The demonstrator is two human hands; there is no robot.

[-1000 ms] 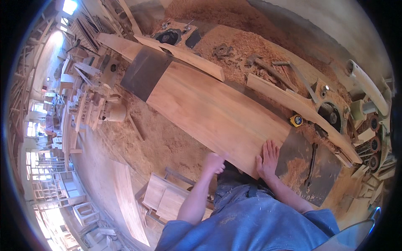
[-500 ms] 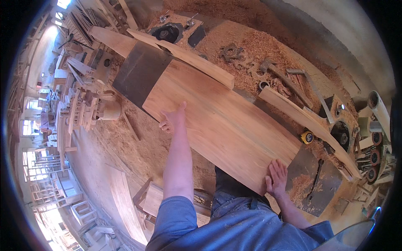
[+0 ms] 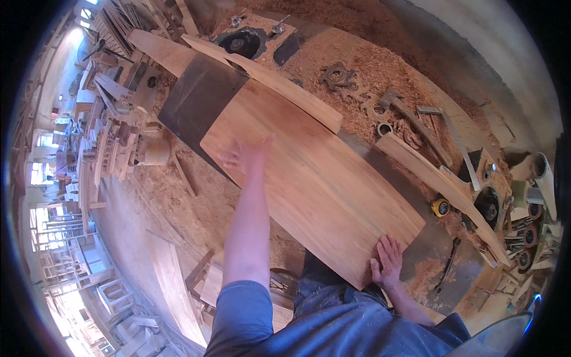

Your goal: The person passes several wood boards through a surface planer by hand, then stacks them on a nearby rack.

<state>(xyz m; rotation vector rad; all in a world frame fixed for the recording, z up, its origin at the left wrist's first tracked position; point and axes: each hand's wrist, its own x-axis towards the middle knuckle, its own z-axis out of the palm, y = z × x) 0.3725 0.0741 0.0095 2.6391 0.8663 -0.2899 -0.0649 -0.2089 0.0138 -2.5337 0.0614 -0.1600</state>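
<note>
A wide, flat wooden board [image 3: 315, 172] lies slantwise over a dark metal machine table [image 3: 199, 95]. My left hand [image 3: 248, 156] rests on top of the board toward its far left end, fingers spread and somewhat smeared by motion. At the near right corner, my right hand [image 3: 388, 260] lies on the board's surface with its fingers stretched out and the thumb apart. Along the board's far side runs a wooden fence [image 3: 285, 89]. A second wooden fence piece [image 3: 437, 184] stands to the right.
Wood shavings [image 3: 363, 59] cover the bench behind, around a toothed metal cutter [image 3: 337, 75], a hammer-like tool [image 3: 416, 122] and a metal square [image 3: 455, 146]. A yellow tape measure [image 3: 440, 207] and a wrench [image 3: 447, 266] lie at right. Planks [image 3: 169, 279] lean at lower left.
My left hand has moved from gripping the board's near edge onto its top, with fingers now spread. The board's right end has shifted slightly toward me, with my right hand still on it.
</note>
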